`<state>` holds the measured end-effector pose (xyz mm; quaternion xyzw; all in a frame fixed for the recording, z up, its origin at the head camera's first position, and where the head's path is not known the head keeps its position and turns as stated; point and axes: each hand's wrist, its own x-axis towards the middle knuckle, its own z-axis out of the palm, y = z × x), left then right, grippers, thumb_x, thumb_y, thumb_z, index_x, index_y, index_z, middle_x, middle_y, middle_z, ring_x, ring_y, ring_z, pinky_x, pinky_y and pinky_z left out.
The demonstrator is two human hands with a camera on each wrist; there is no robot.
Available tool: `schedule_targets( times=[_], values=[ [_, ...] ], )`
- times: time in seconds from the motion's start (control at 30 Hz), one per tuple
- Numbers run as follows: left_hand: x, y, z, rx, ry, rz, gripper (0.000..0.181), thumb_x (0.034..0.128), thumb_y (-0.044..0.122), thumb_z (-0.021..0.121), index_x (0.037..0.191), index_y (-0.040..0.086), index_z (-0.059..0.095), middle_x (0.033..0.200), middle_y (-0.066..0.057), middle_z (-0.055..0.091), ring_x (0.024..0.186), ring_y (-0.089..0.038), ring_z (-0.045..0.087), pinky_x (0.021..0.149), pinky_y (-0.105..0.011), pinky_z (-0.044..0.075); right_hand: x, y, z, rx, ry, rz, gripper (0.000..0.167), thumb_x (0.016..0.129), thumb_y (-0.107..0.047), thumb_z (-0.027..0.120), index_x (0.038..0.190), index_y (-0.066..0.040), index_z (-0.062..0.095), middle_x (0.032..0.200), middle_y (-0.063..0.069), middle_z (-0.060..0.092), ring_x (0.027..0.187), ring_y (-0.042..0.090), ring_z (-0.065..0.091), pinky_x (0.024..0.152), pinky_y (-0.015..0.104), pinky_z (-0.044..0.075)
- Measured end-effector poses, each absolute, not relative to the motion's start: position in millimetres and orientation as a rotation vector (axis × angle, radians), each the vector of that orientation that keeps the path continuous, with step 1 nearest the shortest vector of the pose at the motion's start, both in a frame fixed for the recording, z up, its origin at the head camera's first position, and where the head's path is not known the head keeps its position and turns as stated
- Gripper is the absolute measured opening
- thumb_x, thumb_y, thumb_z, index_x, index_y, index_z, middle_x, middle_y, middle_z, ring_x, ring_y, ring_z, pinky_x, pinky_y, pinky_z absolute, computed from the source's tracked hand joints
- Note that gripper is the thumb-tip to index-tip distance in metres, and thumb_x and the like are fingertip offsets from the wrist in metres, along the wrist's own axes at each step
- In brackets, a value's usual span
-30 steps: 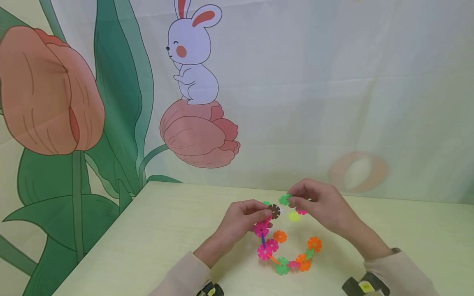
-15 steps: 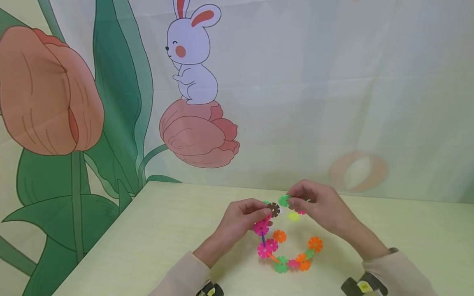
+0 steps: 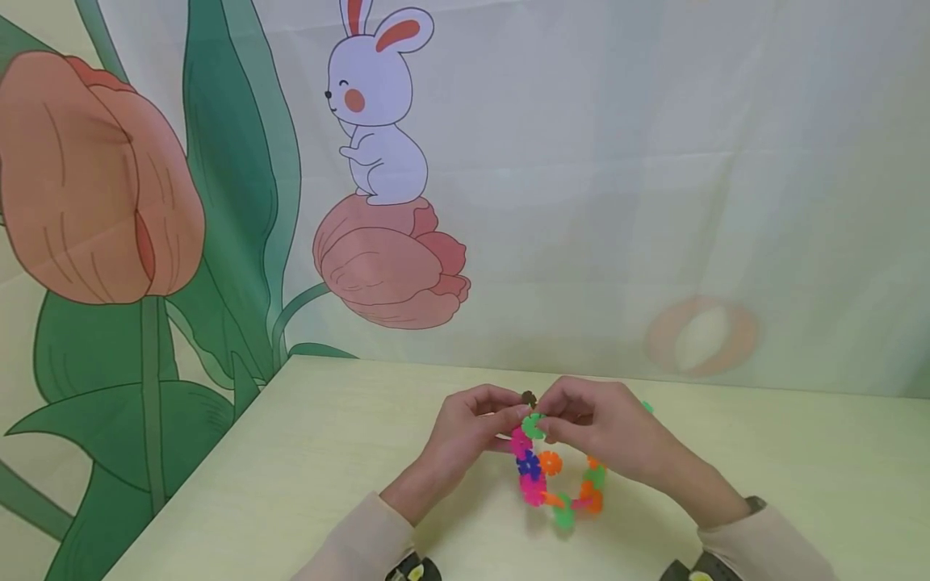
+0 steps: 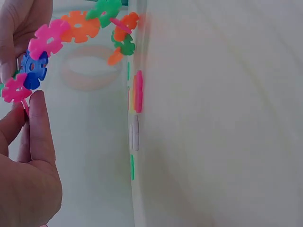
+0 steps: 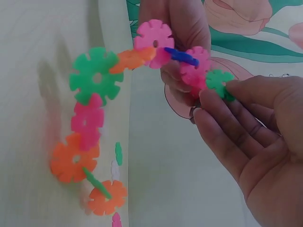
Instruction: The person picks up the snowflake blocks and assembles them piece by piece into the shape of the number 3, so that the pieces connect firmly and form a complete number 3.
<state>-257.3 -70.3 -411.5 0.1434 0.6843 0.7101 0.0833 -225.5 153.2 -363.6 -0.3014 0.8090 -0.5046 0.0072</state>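
Observation:
A chain of interlocked flower-shaped plastic discs [image 5: 96, 78] in pink, blue, orange and green hangs in a curve from my left hand [image 3: 468, 428]. That hand pinches the chain's upper end at a pink disc [image 4: 16, 88]. A brown disc [image 3: 529, 398] shows at my left fingertips; how it is attached cannot be seen. My right hand [image 3: 606, 420] pinches a green disc [image 5: 219, 83] between thumb and fingers, right against the chain's end. The fingers hide whether the green disc is joined to it. Orange discs [image 5: 108, 197] form the chain's free lower end.
Loose discs lie on the pale table [image 3: 305, 484]: an orange one [image 3: 550, 462] inside the chain's curve, a green one [image 3: 647, 407] behind my right hand, and pink, yellow and white ones [image 4: 135, 132] in the left wrist view. A printed cloth [image 3: 581, 202] stands behind.
My right hand has moved left and slightly down with the green disc, from apart to touching distance of my left hand. The chain has swung and turned, with its right end moving inward.

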Motion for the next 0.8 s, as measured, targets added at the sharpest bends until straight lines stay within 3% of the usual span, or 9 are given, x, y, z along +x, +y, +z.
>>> schedule_targets(
  times=[0.23, 0.43, 0.57, 0.73, 0.8],
  values=[
    [-256, -71, -409, 0.415, 1.999, 2.137, 0.024, 0.0992, 0.016, 0.078, 0.114, -0.002, 0.073, 0.102, -0.013, 0.076, 0.086, -0.022, 0.077, 0.078, -0.039, 0.065, -226, 156, -363, -0.91, 2.598, -1.537, 0.005, 0.1, -0.013, 0.076, 0.104, -0.013, 0.072, 0.089, -0.004, 0.075, 0.082, 0.017, 0.075, 0.081, 0.032, 0.061],
    [-257, -72, -405, 0.459, 1.837, 2.179, 0.026, 0.0998, 0.006, 0.074, 0.123, -0.005, 0.071, 0.114, -0.016, 0.076, 0.094, -0.024, 0.078, 0.085, -0.04, 0.064, -227, 160, -360, -0.873, 2.587, -1.577, 0.007, 0.101, -0.013, 0.075, 0.105, -0.01, 0.072, 0.092, 0.001, 0.075, 0.084, 0.019, 0.075, 0.083, 0.034, 0.063],
    [-256, -72, -403, 0.478, 1.698, 2.204, 0.028, 0.1003, -0.001, 0.07, 0.128, -0.007, 0.068, 0.112, -0.015, 0.077, 0.094, -0.022, 0.078, 0.088, -0.04, 0.063, -226, 161, -357, -0.829, 2.565, -1.61, 0.009, 0.101, -0.016, 0.075, 0.106, -0.01, 0.071, 0.093, 0.003, 0.075, 0.087, 0.023, 0.076, 0.085, 0.039, 0.063],
    [-253, -73, -396, 0.486, 1.569, 2.25, 0.013, 0.1004, -0.006, 0.067, 0.109, 0.0, 0.075, 0.099, -0.01, 0.078, 0.089, -0.019, 0.078, 0.089, -0.04, 0.063, -221, 161, -350, -0.85, 2.575, -1.648, 0.009, 0.101, -0.018, 0.075, 0.107, -0.012, 0.072, 0.094, 0.001, 0.075, 0.087, 0.024, 0.075, 0.085, 0.039, 0.062],
    [-252, -74, -392, 0.51, 1.548, 2.259, 0.015, 0.1004, -0.006, 0.066, 0.099, 0.005, 0.076, 0.095, -0.008, 0.078, 0.088, -0.019, 0.078, 0.091, -0.04, 0.062, -219, 160, -347, -0.863, 2.576, -1.678, 0.009, 0.101, -0.018, 0.076, 0.108, -0.013, 0.072, 0.095, 0.001, 0.075, 0.088, 0.025, 0.075, 0.084, 0.037, 0.061]
  ],
)
